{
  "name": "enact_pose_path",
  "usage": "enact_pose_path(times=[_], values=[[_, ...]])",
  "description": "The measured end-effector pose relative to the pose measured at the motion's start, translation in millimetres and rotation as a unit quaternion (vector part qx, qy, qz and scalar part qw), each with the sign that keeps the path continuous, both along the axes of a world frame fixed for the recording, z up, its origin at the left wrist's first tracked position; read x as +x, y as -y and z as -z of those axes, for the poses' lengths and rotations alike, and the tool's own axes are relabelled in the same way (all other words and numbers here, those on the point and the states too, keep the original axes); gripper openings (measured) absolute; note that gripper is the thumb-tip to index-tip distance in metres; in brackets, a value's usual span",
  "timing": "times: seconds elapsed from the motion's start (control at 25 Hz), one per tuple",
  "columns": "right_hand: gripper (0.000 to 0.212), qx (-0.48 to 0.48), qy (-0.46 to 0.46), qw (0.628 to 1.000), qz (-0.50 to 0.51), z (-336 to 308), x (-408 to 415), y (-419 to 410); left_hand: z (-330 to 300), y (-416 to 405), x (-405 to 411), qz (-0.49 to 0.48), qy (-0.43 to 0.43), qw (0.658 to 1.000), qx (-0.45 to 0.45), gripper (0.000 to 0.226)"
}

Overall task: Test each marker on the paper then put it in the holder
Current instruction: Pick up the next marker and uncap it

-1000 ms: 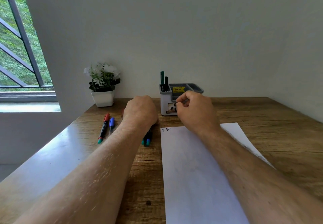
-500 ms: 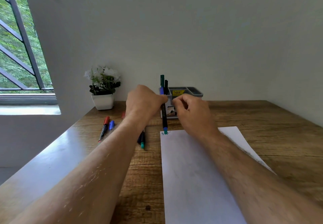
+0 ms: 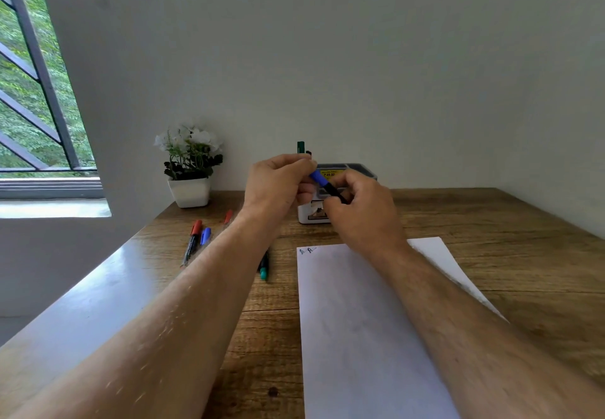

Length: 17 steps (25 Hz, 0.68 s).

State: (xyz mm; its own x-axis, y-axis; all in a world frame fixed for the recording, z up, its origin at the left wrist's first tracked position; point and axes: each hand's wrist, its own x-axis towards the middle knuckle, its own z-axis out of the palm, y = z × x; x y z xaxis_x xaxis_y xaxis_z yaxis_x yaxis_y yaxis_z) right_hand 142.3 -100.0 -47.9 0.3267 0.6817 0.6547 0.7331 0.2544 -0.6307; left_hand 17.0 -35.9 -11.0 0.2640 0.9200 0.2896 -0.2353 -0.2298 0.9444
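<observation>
We hold blue marker (image 3: 327, 186) above bench (image 3: 491, 222), before holder (image 3: 347, 170): left hand (image 3: 278, 179) pinches cap end, right hand (image 3: 357, 212) grips barrel. Step: uncapping, we judge. Next: pull cap, test on paper (image 3: 360, 320).

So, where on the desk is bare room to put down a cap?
Free wood lies right of the paper, and between the holder and the paper's far edge. Left of the paper is crowded: loose markers lie beside the left forearm.
</observation>
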Motion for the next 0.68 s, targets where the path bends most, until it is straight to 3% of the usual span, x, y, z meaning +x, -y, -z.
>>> enact_pose_path(times=[0.68], values=[[0.040,-0.049,0.078,0.994,0.057,-8.2,2.2,3.1,3.6,0.8,3.5,0.025,-0.002,1.000,-0.003,0.030]])
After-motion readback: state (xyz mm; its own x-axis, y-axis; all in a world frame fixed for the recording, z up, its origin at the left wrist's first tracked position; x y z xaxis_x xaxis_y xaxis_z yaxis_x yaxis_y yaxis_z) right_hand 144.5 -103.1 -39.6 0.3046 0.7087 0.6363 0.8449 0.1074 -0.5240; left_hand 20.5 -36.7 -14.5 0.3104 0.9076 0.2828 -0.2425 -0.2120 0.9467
